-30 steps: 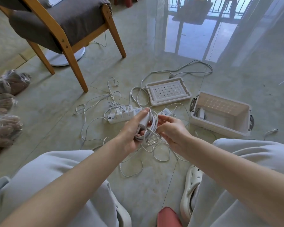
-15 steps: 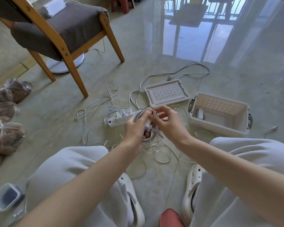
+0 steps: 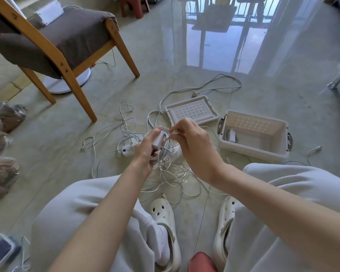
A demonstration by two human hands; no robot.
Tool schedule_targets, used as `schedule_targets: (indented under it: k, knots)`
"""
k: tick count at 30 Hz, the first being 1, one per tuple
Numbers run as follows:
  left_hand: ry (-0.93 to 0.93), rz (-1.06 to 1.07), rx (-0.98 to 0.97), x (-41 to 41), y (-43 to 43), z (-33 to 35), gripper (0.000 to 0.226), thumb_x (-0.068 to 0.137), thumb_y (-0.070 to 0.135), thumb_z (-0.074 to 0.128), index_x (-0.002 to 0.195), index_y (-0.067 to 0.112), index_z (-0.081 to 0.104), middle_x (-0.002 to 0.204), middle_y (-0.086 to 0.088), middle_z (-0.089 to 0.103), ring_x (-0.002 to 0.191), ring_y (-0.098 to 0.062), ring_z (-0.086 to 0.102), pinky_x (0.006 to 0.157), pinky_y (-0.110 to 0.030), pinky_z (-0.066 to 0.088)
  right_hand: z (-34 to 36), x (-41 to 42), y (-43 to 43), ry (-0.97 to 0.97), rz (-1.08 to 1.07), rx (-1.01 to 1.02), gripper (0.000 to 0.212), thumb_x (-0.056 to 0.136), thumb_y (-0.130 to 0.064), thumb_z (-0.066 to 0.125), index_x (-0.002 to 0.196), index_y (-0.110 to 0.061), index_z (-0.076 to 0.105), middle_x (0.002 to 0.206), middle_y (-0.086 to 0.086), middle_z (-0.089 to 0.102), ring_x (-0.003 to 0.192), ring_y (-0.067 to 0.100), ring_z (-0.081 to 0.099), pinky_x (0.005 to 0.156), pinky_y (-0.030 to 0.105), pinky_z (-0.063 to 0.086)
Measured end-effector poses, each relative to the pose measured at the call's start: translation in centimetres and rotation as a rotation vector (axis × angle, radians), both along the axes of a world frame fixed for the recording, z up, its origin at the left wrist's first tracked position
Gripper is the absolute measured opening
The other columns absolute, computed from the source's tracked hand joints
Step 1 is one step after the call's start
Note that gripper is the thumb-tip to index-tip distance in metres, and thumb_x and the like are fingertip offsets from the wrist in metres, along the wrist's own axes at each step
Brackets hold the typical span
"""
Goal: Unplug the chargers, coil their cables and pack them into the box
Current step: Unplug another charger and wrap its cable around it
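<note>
A wooden chair [image 3: 57, 46] stands rear L as a person crouches over loose white cables [image 3: 175, 179] on the tiled floor [image 3: 283, 99], w/ the open box [image 3: 251, 152] at R holding a second charger [image 3: 232, 136] and its lid [image 3: 192, 111] lying just beside it. L hand [image 3: 145, 152] grips a white charger [image 3: 159, 138] plus its coiled cable [image 3: 165, 152], held above the floor in front of the power strip [image 3: 127, 149]. R hand [image 3: 192, 140] pinches the cable's end near the charger's top.

White charger [image 3: 159, 137], cable [image 3: 164, 153] seemingly coiled, near open box [image 3: 251, 152]
</note>
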State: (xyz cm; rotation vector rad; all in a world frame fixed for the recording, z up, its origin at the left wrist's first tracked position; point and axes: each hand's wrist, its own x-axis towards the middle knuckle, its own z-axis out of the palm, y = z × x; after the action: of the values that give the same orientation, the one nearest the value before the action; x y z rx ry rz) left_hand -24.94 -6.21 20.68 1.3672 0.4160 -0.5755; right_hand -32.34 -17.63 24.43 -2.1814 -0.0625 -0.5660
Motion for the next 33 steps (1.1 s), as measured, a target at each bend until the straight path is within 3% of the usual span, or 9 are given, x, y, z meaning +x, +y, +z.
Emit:
schedule_targets:
  k: [2,5,8,10,15,19,23,27,33]
  knots:
    - [0.003,-0.006,-0.041,0.3,-0.2,0.2,0.051,0.057,0.050,0.080,0.091,0.015,0.066,0.087,-0.009,0.057,0.061,-0.016,0.047,0.055,-0.028,0.037,0.4,0.5,-0.5,0.116,-0.090,0.221,0.006,0.092,-0.002,0.051,0.091,-0.007,0.055,0.087,0.004,0.060,0.079,0.016,0.059,0.074,0.022,0.047]
    - [-0.031,0.000,-0.057,1.1,-1.0,1.5,0.023,0.079,0.036,0.070,0.079,0.014,0.063,0.063,-0.004,0.057,0.040,-0.009,0.041,0.034,-0.015,0.035,0.6,2.7,-2.5,0.424,-0.214,0.727,0.007,0.096,-0.004,0.043,0.098,-0.004,0.050,0.084,0.004,0.058,0.078,0.016,0.063,0.076,0.027,0.053]
    - [-0.107,0.001,-0.007,1.8,-2.4,3.0,0.021,0.081,0.030,0.070,0.086,0.011,0.063,0.058,-0.002,0.053,0.039,-0.009,0.041,0.034,-0.015,0.033,-0.4,4.2,-4.7,0.678,-0.275,1.128,0.015,0.098,-0.006,0.040,0.094,0.001,0.052,0.083,0.008,0.057,0.072,0.014,0.060,0.073,0.028,0.054]
    - [-0.143,-0.029,0.050,2.2,-3.3,3.4,0.026,0.080,0.029,0.072,0.094,0.008,0.062,0.049,0.001,0.050,0.036,-0.008,0.040,0.035,-0.015,0.034,-1.6,4.4,-5.1,0.730,-0.301,1.232,0.015,0.097,-0.006,0.042,0.090,0.000,0.053,0.080,0.009,0.057,0.069,0.013,0.058,0.069,0.026,0.055]
    - [-0.306,-0.267,0.178,3.2,-5.6,3.4,0.032,0.077,0.025,0.076,0.101,0.010,0.059,0.057,0.000,0.054,0.034,-0.007,0.045,0.036,-0.018,0.036,-3.1,5.7,-4.9,0.725,-0.302,1.098,0.012,0.094,-0.008,0.051,0.102,-0.003,0.059,0.077,0.009,0.063,0.062,0.013,0.060,0.059,0.022,0.056]
    - [-0.467,-0.350,0.225,4.5,-7.4,2.7,0.035,0.076,0.023,0.077,0.103,0.014,0.058,0.084,0.001,0.066,0.063,-0.003,0.063,0.050,-0.015,0.047,-2.5,8.6,-6.2,0.767,-0.277,0.859,0.025,0.094,-0.005,0.042,0.097,0.002,0.065,0.091,0.020,0.068,0.073,0.023,0.061,0.072,0.031,0.052]
    - [-0.384,-0.392,0.148,6.6,-9.0,1.8,0.040,0.084,0.033,0.067,0.114,0.009,0.057,0.090,-0.007,0.067,0.079,-0.020,0.063,0.065,-0.027,0.053,-1.2,9.6,-9.3,0.798,0.001,0.935,0.023,0.093,-0.010,0.036,0.087,-0.005,0.058,0.083,0.013,0.061,0.071,0.020,0.055,0.072,0.032,0.047]
    - [-0.317,-0.476,-0.007,8.1,-11.1,-0.2,0.025,0.090,0.031,0.056,0.101,0.009,0.062,0.083,-0.004,0.072,0.078,-0.015,0.069,0.069,-0.026,0.055,-2.6,9.5,-12.1,0.827,0.191,1.013,0.026,0.098,-0.029,0.037,0.099,-0.012,0.056,0.093,0.008,0.059,0.081,0.020,0.059,0.077,0.036,0.050]
    - [-0.356,-0.560,0.167,8.8,-13.8,-6.5,0.069,0.077,0.066,0.055,0.123,0.015,0.054,0.113,-0.004,0.067,0.107,-0.015,0.063,0.089,-0.029,0.049,-8.9,9.6,-13.2,0.752,-0.033,0.805,0.047,0.090,-0.042,0.053,0.122,-0.009,0.040,0.101,0.005,0.060,0.082,0.016,0.065,0.066,0.029,0.059]
